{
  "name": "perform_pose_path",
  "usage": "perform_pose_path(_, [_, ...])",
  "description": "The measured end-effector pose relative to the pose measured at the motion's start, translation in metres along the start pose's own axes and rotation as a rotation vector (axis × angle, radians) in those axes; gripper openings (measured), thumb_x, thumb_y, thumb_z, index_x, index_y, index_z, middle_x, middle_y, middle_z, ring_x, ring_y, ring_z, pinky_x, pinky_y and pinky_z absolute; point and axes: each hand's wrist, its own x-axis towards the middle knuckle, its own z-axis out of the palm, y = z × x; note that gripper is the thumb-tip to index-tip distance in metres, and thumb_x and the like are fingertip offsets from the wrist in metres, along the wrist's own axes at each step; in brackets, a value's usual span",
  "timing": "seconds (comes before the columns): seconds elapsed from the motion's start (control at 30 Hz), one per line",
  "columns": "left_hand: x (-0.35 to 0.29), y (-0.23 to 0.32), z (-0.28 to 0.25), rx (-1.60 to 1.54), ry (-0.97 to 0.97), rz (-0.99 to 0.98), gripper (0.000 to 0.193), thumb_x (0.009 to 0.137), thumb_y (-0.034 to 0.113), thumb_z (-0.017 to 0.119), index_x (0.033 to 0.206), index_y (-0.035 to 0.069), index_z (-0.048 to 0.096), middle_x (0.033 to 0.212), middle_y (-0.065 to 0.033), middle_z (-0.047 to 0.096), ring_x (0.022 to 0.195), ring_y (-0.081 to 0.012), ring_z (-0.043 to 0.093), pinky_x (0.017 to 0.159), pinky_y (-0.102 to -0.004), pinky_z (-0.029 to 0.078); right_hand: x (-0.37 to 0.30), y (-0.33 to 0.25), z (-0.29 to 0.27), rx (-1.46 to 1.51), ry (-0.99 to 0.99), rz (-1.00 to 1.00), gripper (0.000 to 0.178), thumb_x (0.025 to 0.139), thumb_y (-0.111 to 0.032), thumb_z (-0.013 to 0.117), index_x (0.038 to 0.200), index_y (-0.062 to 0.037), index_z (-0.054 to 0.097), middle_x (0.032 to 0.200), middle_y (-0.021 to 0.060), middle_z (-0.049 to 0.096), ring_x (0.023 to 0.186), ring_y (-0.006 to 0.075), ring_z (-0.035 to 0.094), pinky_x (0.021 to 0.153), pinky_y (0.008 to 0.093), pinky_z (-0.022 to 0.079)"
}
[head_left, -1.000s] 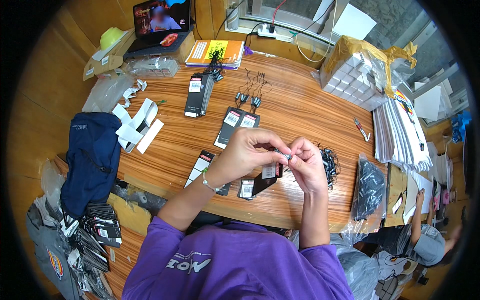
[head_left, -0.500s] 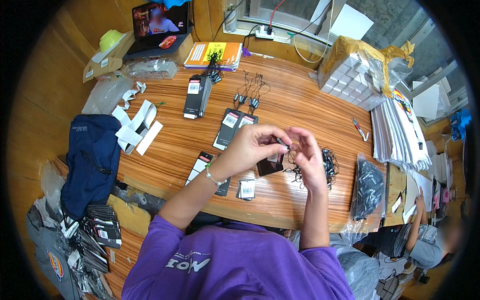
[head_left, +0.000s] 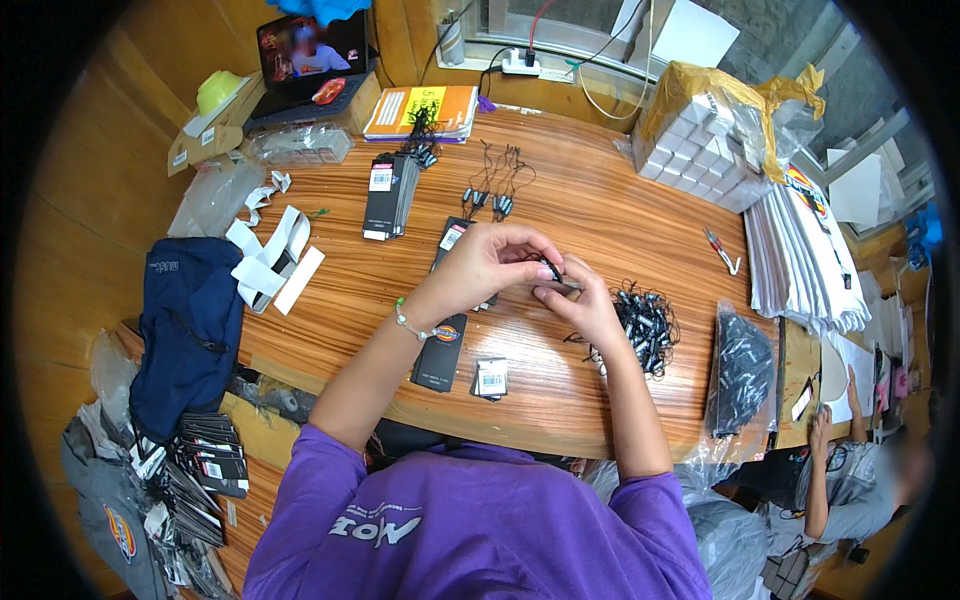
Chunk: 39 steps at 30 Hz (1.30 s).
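Over the table's middle my two hands meet. My left hand (head_left: pixel 490 268) is closed in a pinch on a black hang-tag string (head_left: pixel 549 270) with its small dark seal. Close against it, my right hand (head_left: pixel 585 305) is closed on a thin dark piece, seemingly the hang tag seen edge-on; the fingers hide most of it. Just right of my right hand lies a heap of black strings with seals (head_left: pixel 648 328). Under my left wrist is a black hang tag (head_left: pixel 440 355) with a logo. Beside it sits a small stack of white-labelled cards (head_left: pixel 490 378).
Tags with strings attached (head_left: pixel 392 195) are stacked at the back. A clear bag of black strings (head_left: pixel 740 375) lies at the right edge, by folded white garments (head_left: pixel 805 255) and a wrapped block of white boxes (head_left: pixel 700 150). Red-handled snips (head_left: pixel 720 250) lie nearby. Another person works far right.
My hands have come together, the right moving down and left to close at the left fingertips. The dark tag that hung below them no longer shows there.
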Motion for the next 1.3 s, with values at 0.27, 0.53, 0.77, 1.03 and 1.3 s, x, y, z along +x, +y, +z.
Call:
perform_pose_path(0.27, [0.008, -0.01, 0.002, 0.35, 0.075, 0.042, 0.013, 0.079, 0.007, 0.063, 0.091, 0.003, 0.065, 0.082, -0.0051, 0.065, 0.077, -0.0107, 0.058, 0.07, -0.0244, 0.046, 0.006, 0.019, 0.017, 0.117, 0.062, 0.011, 0.037, 0.075, 0.0, 0.059, 0.111, -0.0066, 0.055, 0.097, 0.0093, 0.059, 0.094, 0.0233, 0.054, 0.09, 0.032, 0.039])
perform_pose_path(0.53, [-0.009, -0.037, 0.007, 0.9, 0.007, 0.01, 0.011, 0.073, 0.011, 0.066, 0.085, 0.01, 0.068, 0.071, -0.0092, 0.06, 0.071, -0.0232, 0.056, 0.067, -0.0317, 0.044, 0.004, 0.02, 0.004, -0.869, 0.095, -0.192, 0.043, 0.062, -0.002, 0.063, 0.103, -0.0123, 0.057, 0.095, 0.0093, 0.05, 0.097, 0.0278, 0.046, 0.087, 0.0469, 0.03])
perform_pose_path(0.77, [-0.017, -0.062, 0.018, 1.014, -0.085, -0.114, 0.013, 0.072, 0.008, 0.065, 0.084, 0.004, 0.066, 0.074, -0.0136, 0.063, 0.07, -0.0282, 0.061, 0.065, -0.0356, 0.047, -0.004, 0.028, 0.008, -0.908, -0.041, -0.172, 0.042, 0.065, -0.006, 0.063, 0.106, -0.011, 0.056, 0.095, 0.0101, 0.049, 0.099, 0.0279, 0.045, 0.09, 0.0481, 0.03])
perform_pose_path(1.03, [-0.016, -0.066, 0.021, 1.027, -0.116, -0.146, 0.011, 0.074, 0.006, 0.064, 0.084, 0.003, 0.065, 0.075, -0.0153, 0.063, 0.072, -0.0305, 0.061, 0.067, -0.0387, 0.047, -0.012, 0.017, 0.002, -0.91, -0.241, -0.071, 0.053, 0.066, -0.012, 0.066, 0.117, -0.0151, 0.053, 0.102, 0.0092, 0.052, 0.104, 0.0272, 0.046, 0.089, 0.0497, 0.032])
perform_pose_path(1.3, [-0.018, -0.071, 0.027, 1.076, -0.129, -0.114, 0.01, 0.075, 0.006, 0.062, 0.083, 0.002, 0.065, 0.077, -0.016, 0.062, 0.076, -0.0316, 0.06, 0.07, -0.0386, 0.047, -0.012, 0.016, 0.0, -0.889, -0.231, -0.003, 0.044, 0.064, -0.013, 0.067, 0.107, -0.0133, 0.057, 0.101, 0.0094, 0.053, 0.104, 0.0272, 0.046, 0.086, 0.0476, 0.033])
